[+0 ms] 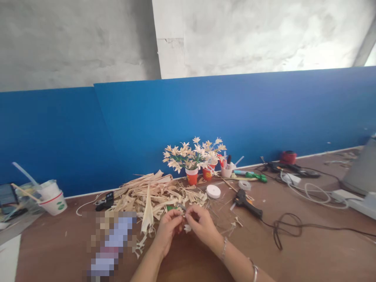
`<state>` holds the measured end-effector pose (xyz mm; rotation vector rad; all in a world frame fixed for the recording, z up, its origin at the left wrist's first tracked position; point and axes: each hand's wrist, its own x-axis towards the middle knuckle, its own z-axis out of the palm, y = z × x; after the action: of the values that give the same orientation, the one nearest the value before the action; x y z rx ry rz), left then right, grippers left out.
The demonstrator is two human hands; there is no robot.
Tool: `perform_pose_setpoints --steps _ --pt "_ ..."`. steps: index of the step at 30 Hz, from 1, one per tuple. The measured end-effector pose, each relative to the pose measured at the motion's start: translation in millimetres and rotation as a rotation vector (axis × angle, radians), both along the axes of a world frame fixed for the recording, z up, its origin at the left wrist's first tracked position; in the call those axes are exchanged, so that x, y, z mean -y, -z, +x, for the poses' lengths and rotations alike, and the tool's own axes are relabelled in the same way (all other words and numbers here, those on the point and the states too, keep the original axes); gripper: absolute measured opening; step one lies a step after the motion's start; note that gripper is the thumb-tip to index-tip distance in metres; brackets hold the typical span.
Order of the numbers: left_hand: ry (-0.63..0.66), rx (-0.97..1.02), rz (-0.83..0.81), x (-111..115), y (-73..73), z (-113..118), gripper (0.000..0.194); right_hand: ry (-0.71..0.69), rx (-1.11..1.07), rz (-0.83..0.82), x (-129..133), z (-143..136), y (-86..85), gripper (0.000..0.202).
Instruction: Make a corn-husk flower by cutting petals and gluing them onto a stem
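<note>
My left hand and my right hand meet over the front of the brown table, fingertips pinched together. Both are closed around something too small to make out. A small pale petal piece shows just below the right fingertips. Directly beyond my hands lies a pile of dry, cream-coloured husk strips. Behind it, pale husk flowers on green stems stand in a red cup, with another red cup of flowers beside it.
A black glue gun with a looping cable lies right of my hands. Near it are a white round lid and a tape roll. A paper cup stands left. A blue partition runs behind the table.
</note>
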<state>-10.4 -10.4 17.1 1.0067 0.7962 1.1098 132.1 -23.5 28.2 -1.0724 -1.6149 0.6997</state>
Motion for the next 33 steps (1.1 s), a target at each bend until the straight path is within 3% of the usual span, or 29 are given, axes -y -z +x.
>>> perform_pose_setpoints --steps 3,7,15,21,24,28,33 --pt "-0.088 -0.018 0.029 -1 -0.1 1 0.017 -0.043 -0.100 -0.087 -2 -2 0.7 0.016" --pt "-0.138 -0.073 0.101 0 -0.7 2 0.018 -0.207 -0.361 -0.329 -6 -5 2.8 0.029" --pt "-0.014 -0.074 0.168 8 -7.4 4 0.017 -0.488 -0.693 -0.675 -8 6 0.9 0.028" --pt "0.106 -0.062 0.107 10 -14.1 5 0.035 -0.506 -0.719 -0.710 -9 11 3.3 0.039" --pt "0.131 -0.054 0.066 8 -11.2 4 0.027 -0.458 -0.674 -0.681 -11 10 5.7 0.038" --pt "0.027 -0.087 0.042 5 -5.8 3 0.026 -0.284 -0.431 -0.529 -13 7 4.9 0.028" --pt "-0.079 -0.148 0.040 2 -1.2 5 0.025 -0.022 0.093 -0.053 -6 5 -0.1 0.010"
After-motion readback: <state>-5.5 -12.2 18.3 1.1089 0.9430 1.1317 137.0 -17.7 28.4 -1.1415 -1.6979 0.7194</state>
